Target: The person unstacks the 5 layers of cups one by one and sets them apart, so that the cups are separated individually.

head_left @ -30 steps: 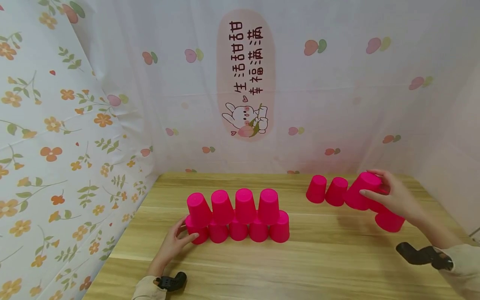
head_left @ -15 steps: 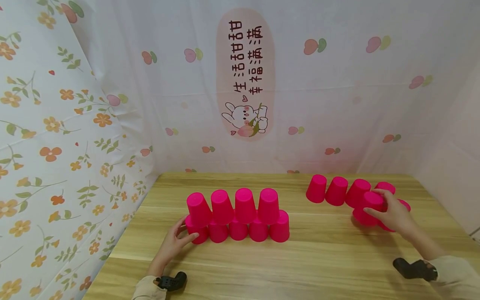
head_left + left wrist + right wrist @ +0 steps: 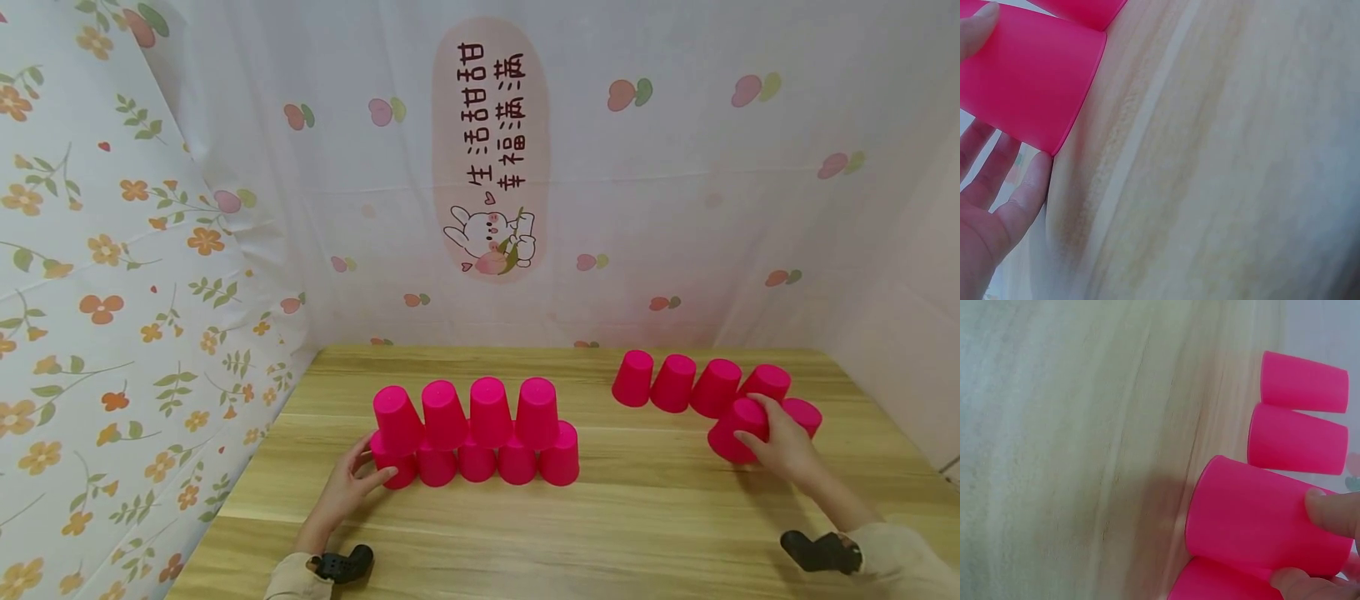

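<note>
Pink plastic cups stand upside down in two groups. In the head view my left hand (image 3: 347, 487) grips the leftmost bottom cup (image 3: 399, 469), thumb in front and fingers behind. Several upper cups (image 3: 491, 412) rest across the bottom row (image 3: 517, 467), bridging its gaps. On the right, my right hand (image 3: 783, 442) holds another inverted cup (image 3: 733, 435) between thumb and fingers, just in front of a cluster. The right wrist view shows the thumb (image 3: 1332, 512) against this cup's side (image 3: 1254, 515), its rim close over the table.
Behind the right hand, a slanting line of inverted cups includes the back-left cup (image 3: 633, 379) and one at the right (image 3: 804, 415). The wooden table (image 3: 525, 542) meets a printed curtain (image 3: 675, 192) at the back. A floral cloth (image 3: 105, 333) hangs at the left.
My right hand has brought its cup down and toward me, from over the line of cups to in front of it. The left hand and its stack stay still.
</note>
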A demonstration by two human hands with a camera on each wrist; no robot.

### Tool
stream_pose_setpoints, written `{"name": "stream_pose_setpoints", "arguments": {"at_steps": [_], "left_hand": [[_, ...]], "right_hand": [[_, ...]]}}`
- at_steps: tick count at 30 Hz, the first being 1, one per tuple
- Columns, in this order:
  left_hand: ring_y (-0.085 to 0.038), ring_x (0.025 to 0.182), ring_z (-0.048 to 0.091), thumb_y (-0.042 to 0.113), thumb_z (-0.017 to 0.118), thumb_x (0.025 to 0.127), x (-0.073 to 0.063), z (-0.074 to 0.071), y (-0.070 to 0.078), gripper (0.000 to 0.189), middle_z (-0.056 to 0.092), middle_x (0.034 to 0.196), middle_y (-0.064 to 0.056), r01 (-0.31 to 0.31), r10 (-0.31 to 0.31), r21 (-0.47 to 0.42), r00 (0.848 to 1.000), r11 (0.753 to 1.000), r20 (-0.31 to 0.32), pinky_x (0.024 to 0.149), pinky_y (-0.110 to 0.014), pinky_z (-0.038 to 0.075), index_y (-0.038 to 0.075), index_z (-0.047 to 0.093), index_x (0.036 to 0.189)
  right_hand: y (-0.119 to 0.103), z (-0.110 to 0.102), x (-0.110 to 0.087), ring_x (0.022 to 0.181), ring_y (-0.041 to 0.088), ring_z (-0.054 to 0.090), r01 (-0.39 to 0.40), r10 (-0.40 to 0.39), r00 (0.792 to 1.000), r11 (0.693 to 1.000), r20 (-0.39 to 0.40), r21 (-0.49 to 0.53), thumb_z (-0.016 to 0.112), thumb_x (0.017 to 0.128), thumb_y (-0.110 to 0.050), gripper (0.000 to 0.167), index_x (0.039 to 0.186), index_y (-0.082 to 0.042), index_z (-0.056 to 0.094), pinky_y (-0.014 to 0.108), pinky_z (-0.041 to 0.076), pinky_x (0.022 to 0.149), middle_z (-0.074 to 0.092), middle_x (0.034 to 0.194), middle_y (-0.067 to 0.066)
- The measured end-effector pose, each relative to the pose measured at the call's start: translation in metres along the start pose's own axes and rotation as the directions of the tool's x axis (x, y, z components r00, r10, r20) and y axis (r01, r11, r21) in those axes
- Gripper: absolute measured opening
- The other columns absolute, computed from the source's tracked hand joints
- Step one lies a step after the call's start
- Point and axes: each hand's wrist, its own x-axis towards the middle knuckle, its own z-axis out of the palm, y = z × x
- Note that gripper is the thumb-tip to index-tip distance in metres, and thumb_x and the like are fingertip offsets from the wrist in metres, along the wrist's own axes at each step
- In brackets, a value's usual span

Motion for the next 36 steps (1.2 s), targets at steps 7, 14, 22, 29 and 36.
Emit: {"name": "stream_pose_setpoints", "arguments": {"at_steps": [7,14,22,29,36], "left_hand": [[-0.029,0.106,0.045,0.005,0.068,0.076,0.000,0.000,-0.001,0.057,0.048,0.122,-0.015,0.007,-0.007,-0.018,1.000,1.000,0.010,0.091,-0.046,0.037,0.003,0.044,0.127],[-0.029,0.107,0.044,0.003,0.067,0.077,-0.001,0.000,0.003,0.055,0.048,0.122,-0.015,0.030,-0.030,-0.027,1.000,0.999,0.008,0.091,-0.048,0.036,0.003,0.044,0.127],[-0.035,0.106,0.043,-0.003,0.065,0.076,-0.007,0.003,0.031,0.054,0.047,0.121,-0.021,0.017,-0.017,-0.025,1.000,1.000,0.011,0.089,-0.051,0.036,-0.005,0.043,0.125],[-0.031,0.109,0.044,0.006,0.069,0.076,0.000,-0.001,0.001,0.057,0.048,0.123,-0.015,0.040,-0.040,-0.024,0.999,0.999,0.003,0.088,-0.044,0.041,0.004,0.044,0.127],[-0.031,0.108,0.044,0.005,0.069,0.075,-0.001,0.000,0.002,0.058,0.048,0.123,-0.015,0.037,-0.037,-0.016,0.999,0.999,-0.002,0.089,-0.046,0.039,0.004,0.044,0.127]], "right_hand": [[0.004,0.000,-0.001,0.082,0.051,0.046,-0.012,0.012,1.000,1.000,-0.009,0.012,0.063,0.075,0.002,0.059,0.119,0.018,0.027,0.059,0.042,0.066,0.043,0.097,0.037],[0.004,-0.001,0.001,0.084,0.051,0.045,-0.037,0.037,0.999,0.999,0.012,0.018,0.063,0.076,-0.002,0.061,0.120,0.017,0.026,0.059,0.042,0.067,0.043,0.098,0.038],[0.004,-0.002,0.001,0.085,0.052,0.044,-0.066,0.065,0.997,0.998,0.030,0.025,0.063,0.078,-0.005,0.065,0.123,0.017,0.023,0.059,0.042,0.068,0.042,0.099,0.039],[0.002,-0.001,0.001,0.087,0.053,0.043,-0.078,0.077,0.997,0.997,0.024,0.024,0.063,0.078,-0.004,0.066,0.124,0.018,0.021,0.060,0.041,0.070,0.040,0.101,0.040],[0.001,0.000,0.001,0.087,0.053,0.043,-0.089,0.089,0.996,0.996,-0.006,0.012,0.062,0.078,-0.002,0.066,0.124,0.019,0.021,0.060,0.041,0.070,0.040,0.100,0.041]]}}
